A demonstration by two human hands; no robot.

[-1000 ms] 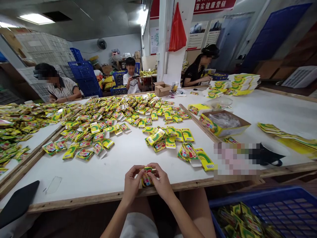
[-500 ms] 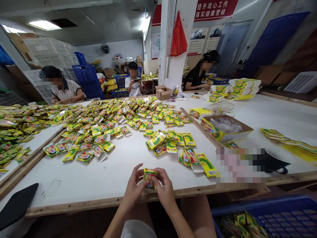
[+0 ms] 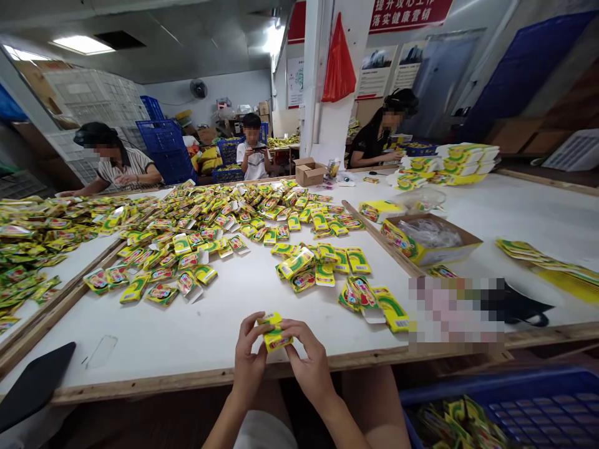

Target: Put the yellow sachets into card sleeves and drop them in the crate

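Note:
Between my hands, just above the table's near edge, is a small yellow-green carton (image 3: 275, 333), its yellow side facing up. My left hand (image 3: 250, 343) grips its left end with thumb and fingers. My right hand (image 3: 306, 349) pinches its right end, fingers over the top and thumb below. Beyond my hands lies a small group of the same cartons (image 3: 304, 265), and a few more (image 3: 365, 296) are to the right, one with a white flap showing. A large heap of such cartons (image 3: 224, 215) spreads across the left and middle of the white table (image 3: 187, 340).
Wooden strips (image 3: 384, 243) divide the table. At right stand an open box with clear plastic (image 3: 433, 249), flat yellow card sheets (image 3: 547, 268) and stacked cartons (image 3: 468, 165). A blue basket (image 3: 449, 386) sits low right; a dark flat object (image 3: 40, 380) lies left. Three people sit across.
The carton has been turned in my hands, from its picture face to its yellow side, and shifted slightly left. The person at far left has moved their arms.

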